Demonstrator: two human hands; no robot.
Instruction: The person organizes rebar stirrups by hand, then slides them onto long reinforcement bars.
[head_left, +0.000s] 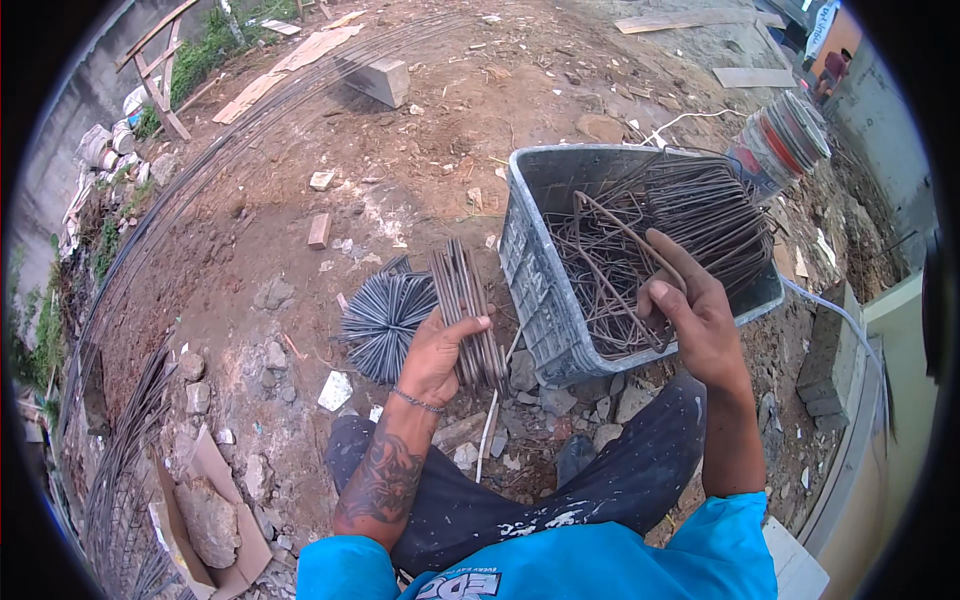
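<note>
– Report status.
– I have my left hand (437, 350) clamped on a bundle of bent rods (455, 278) at centre frame. Apart from it, my right hand (706, 322) grips one bent rod (622, 224) over the grey crate (545, 300), right of centre.
– Other stock?
– I see a fanned rod cluster (385, 318) left of centre.

Ground (440, 160) lies open left of the far-left corner of the crate (540, 290); stacked wire frames (705, 215) block its far-right corner.

I see bright, diffuse daylight over the dirt ground (430, 190), dimming inside the crate (540, 290). Fisheye distortion bows the long rods (150, 215) at left; black swallows the frame's corners.
</note>
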